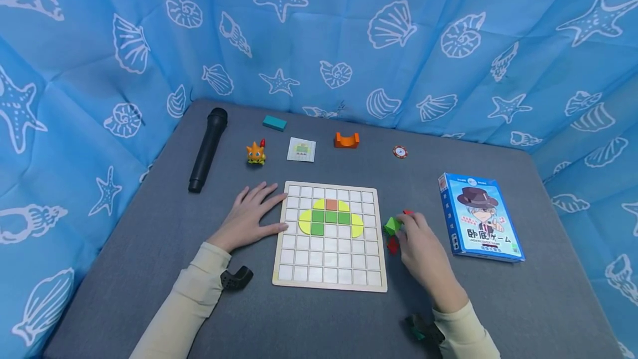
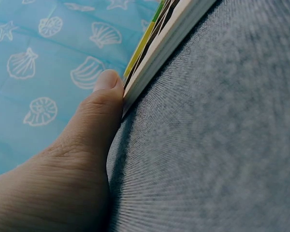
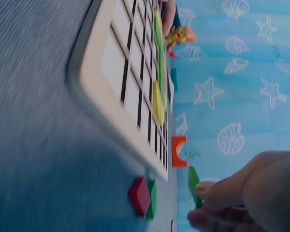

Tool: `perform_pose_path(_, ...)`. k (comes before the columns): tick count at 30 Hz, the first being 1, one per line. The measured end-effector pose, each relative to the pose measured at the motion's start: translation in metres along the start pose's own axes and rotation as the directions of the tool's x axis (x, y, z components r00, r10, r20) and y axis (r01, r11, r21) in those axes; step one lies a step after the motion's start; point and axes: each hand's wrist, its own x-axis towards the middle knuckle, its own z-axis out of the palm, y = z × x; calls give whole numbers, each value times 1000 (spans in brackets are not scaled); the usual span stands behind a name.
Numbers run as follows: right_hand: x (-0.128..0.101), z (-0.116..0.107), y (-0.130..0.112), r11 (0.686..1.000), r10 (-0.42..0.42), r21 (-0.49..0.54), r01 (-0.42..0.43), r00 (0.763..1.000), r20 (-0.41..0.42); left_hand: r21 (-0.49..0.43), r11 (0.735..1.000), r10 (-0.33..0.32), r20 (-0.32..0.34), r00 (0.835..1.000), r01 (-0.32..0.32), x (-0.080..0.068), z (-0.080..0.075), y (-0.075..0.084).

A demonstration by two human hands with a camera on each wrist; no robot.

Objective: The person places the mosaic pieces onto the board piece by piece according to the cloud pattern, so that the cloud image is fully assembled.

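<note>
A square white-gridded board (image 1: 330, 260) lies flat, bearing yellow curved tiles (image 1: 305, 221), green square tiles (image 1: 331, 216) and one orange-red square (image 1: 331, 204). My left hand (image 1: 247, 219) rests spread at its left side, and in the left wrist view the thumb (image 2: 104, 94) presses against the board's edge. To the right of the board, my right hand (image 1: 421, 245) pinches a green tile (image 3: 194, 186) between thumb and finger, raised above the table in the right wrist view. Below it lie a red tile (image 3: 139, 195) and another green tile (image 3: 152, 199).
Behind the board are a pattern card (image 1: 301, 149), an orange arch block (image 1: 346, 140), a teal block (image 1: 274, 122), a small orange figure (image 1: 256, 153) and a poker chip (image 1: 400, 152). A black microphone (image 1: 208, 148) lies left; a blue game box (image 1: 480, 218) lies right.
</note>
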Motion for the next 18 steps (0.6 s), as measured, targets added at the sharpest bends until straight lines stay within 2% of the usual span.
perform_pose_path(6,6,7,-17,984,-178,-1,178,983,-37,3,1000,-3,-3,1000,3,0,0,0)
perform_pose_path(12,10,18,-36,975,-221,-14,221,975,15,-1,1000,-7,3,1000,7,0,1,-1)
perform_pose_path(18,11,28,-50,956,-291,-20,292,956,16,-2,1000,-5,5,1000,5,0,0,0)
